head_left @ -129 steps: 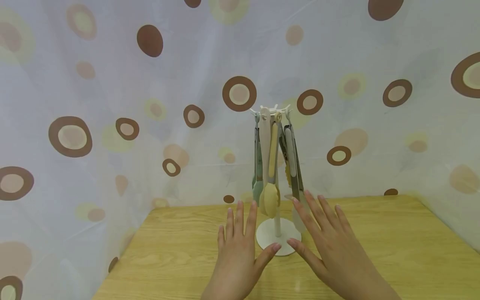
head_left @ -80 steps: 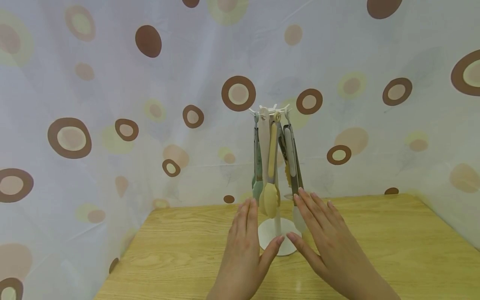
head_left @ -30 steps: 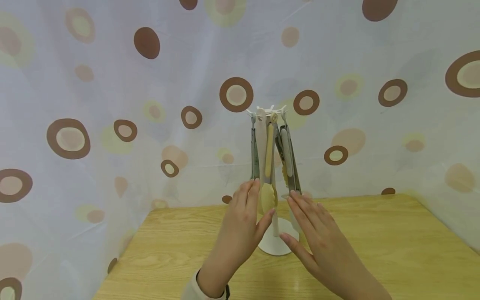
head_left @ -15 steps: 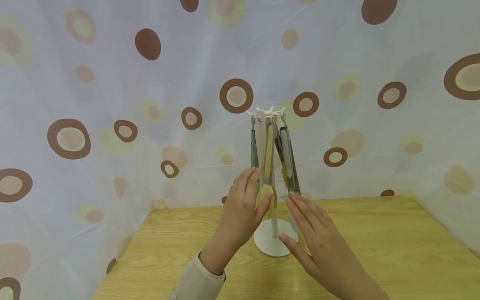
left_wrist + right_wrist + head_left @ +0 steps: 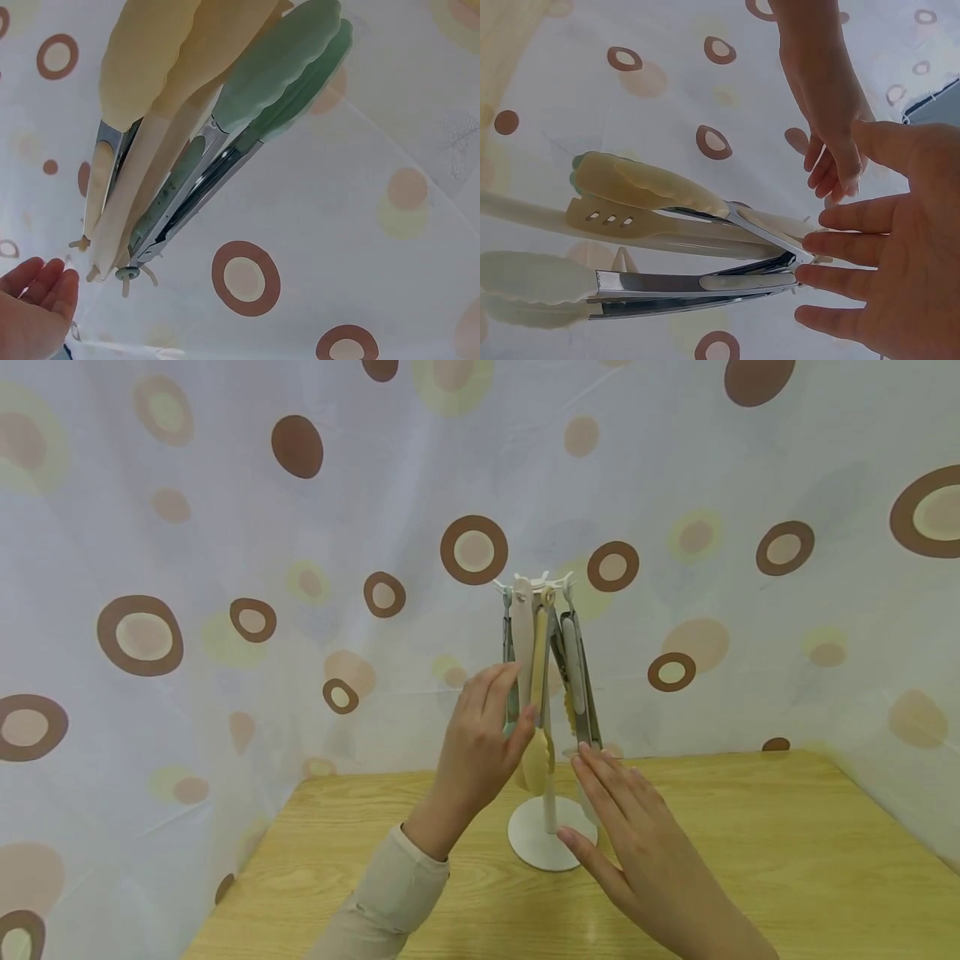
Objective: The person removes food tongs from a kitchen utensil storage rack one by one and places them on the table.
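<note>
A white utensil stand (image 5: 525, 839) with a round base holds hanging kitchen tools. Yellow-tipped tongs (image 5: 537, 760) hang at its front, beside a long beige utensil (image 5: 522, 631). On the left are green tongs (image 5: 277, 67); pale grey tongs (image 5: 652, 283) hang on the right, near a slotted turner (image 5: 630, 221). My left hand (image 5: 476, 739) is raised at the left of the tools, fingers gently bent and holding nothing. In the left wrist view its fingertips are apart from the hanging ends. My right hand (image 5: 648, 852) stays lower right, fingers straight, fingertips overlapping the grey tongs in the head view.
The stand is on a light wooden table (image 5: 337, 860). Behind it and at both sides hangs a pale curtain (image 5: 360, 485) printed with brown and beige circles. A cream sleeve (image 5: 397, 885) covers my left forearm.
My left hand has risen from beside the stand's base to the height of the tool handles, its fingers bending and its sleeve appearing. My right hand has shifted slightly left. The tools still hang.
</note>
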{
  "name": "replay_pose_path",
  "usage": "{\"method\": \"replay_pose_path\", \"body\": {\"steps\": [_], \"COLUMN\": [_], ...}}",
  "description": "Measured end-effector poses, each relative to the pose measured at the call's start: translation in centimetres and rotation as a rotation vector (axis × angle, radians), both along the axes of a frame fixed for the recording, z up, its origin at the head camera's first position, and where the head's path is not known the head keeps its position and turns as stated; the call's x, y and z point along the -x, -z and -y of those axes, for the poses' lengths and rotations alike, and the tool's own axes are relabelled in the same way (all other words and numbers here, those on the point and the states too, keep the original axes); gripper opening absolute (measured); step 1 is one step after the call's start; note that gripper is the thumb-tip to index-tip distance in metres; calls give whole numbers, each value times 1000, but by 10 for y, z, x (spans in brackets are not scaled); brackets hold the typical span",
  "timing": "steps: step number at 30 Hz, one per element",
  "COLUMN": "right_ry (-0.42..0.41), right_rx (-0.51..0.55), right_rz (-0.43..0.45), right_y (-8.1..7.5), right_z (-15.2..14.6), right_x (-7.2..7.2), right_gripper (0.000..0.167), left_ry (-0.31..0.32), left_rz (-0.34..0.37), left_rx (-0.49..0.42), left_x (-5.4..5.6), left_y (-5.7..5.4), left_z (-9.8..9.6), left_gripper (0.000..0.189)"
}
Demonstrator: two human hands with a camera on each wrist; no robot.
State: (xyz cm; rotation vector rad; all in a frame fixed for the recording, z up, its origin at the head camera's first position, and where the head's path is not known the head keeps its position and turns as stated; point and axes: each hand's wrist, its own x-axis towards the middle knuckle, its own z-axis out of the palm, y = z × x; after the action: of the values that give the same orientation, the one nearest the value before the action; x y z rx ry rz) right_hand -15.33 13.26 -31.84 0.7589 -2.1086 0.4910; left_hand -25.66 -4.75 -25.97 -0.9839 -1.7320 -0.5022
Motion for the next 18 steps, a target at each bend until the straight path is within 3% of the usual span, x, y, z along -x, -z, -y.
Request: {"method": "replay_pose_path", "body": {"steps": [12, 18], "right_ry": [-5, -2], "right_rx": [2, -3], "right_rz": [3, 1], "right_y": [0, 0], "right_z": [0, -1], "right_x": [0, 1], "right_gripper": [64, 64], "left_ry": [84, 120], "left_rz": [-110, -73], "left_rx": [49, 5], "left_x": [23, 34], "left_y": [-20, -33], "left_z": [-4, -4], "left_gripper": [37, 30]}}
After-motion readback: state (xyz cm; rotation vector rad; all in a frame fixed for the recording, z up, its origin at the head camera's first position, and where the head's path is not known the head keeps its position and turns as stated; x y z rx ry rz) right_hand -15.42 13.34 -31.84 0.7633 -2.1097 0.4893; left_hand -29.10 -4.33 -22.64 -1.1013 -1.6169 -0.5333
